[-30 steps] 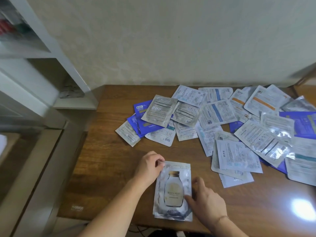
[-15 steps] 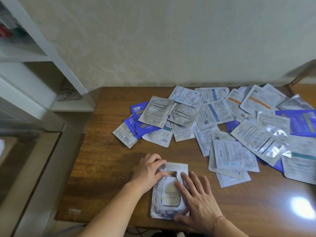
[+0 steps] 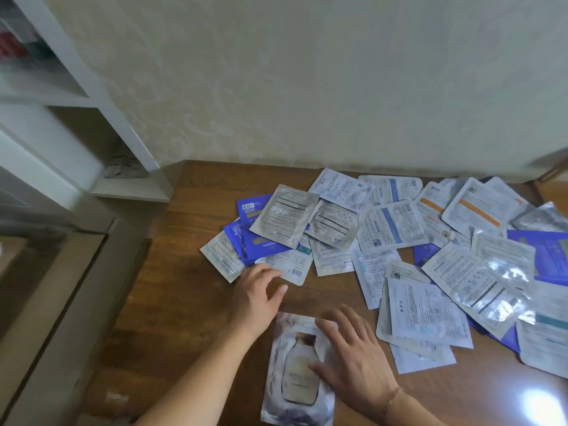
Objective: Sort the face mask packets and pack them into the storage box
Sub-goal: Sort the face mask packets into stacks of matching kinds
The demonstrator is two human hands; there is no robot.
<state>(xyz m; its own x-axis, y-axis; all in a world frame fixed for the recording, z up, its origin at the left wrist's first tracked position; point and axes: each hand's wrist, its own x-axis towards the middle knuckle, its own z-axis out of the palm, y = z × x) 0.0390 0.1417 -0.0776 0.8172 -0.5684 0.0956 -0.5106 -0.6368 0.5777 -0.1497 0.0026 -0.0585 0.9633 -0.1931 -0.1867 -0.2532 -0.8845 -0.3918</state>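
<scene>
Sorting has barely begun, we judge: one bottle-print packet [image 3: 296,368] lies apart under our flat right hand [image 3: 353,367], our open left hand [image 3: 256,298] reaches toward the unsorted pile [image 3: 399,241], and no storage box shows.

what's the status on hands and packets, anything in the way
Left hand open, reaching at the scattered packets. Right hand open, flat on the bottle-print packet. No storage box in view. Nothing blocking.
</scene>
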